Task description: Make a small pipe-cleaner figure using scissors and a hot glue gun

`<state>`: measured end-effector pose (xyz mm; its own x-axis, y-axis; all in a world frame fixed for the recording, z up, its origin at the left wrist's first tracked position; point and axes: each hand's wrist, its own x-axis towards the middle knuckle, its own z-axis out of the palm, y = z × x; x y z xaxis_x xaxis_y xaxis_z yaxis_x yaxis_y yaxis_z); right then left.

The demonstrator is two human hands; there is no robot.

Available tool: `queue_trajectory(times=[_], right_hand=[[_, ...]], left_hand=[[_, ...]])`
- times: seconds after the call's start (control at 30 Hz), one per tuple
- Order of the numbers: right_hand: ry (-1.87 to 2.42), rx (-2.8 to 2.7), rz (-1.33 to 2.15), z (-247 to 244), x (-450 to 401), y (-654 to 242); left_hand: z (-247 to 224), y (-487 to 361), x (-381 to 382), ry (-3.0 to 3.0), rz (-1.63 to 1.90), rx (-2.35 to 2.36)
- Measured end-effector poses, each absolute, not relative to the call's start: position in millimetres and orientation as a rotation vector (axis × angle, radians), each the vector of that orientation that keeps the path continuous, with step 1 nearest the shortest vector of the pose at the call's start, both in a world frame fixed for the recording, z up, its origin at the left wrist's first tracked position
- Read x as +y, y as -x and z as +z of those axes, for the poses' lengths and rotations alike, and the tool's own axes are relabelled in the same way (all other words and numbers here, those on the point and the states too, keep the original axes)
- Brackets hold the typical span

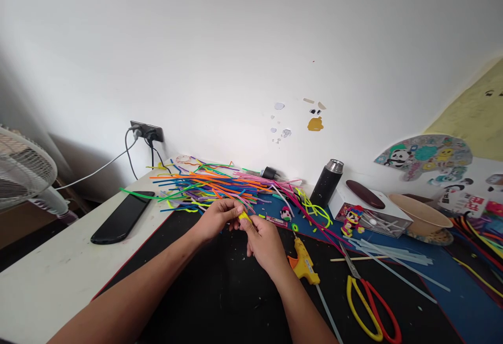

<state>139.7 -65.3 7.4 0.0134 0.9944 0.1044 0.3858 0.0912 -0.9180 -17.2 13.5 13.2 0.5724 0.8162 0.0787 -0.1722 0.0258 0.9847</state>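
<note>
A small yellow piece [244, 218] is pinched between both hands over the black mat [231, 291]. My left hand [220, 219] grips it from the left with thumb and fingers, and my right hand [260, 236] holds it from the right. The fingers hide much of its shape. Just beyond the hands lies a pile of coloured fuzzy sticks [220, 184]. A yellow glue gun [304, 265] rests to the right of my right hand, with a small green ring [294, 227] near its nozzle.
Scissors [373, 302] with yellow and red handles, clear glue sticks [408, 256], a small figure [352, 222] and a black bottle [327, 182] are on the right. A bowl [420, 213] stands farther right. At the left lie a black phone [122, 218] and a fan [23, 171].
</note>
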Motion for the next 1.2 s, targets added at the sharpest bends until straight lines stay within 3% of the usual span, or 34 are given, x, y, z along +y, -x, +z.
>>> queue_trajectory(times=[0.7, 1.2], right_hand=[[1.355, -1.442, 0.935, 1.8, -63.1, -137.6], [1.149, -1.077, 1.361, 5.1, -60.0, -137.5]], left_hand=[[10.7, 18.6, 16.1, -1.356, 0.850, 0.598], [14.6, 21.0, 19.3, -1.402, 0.979, 0.548]])
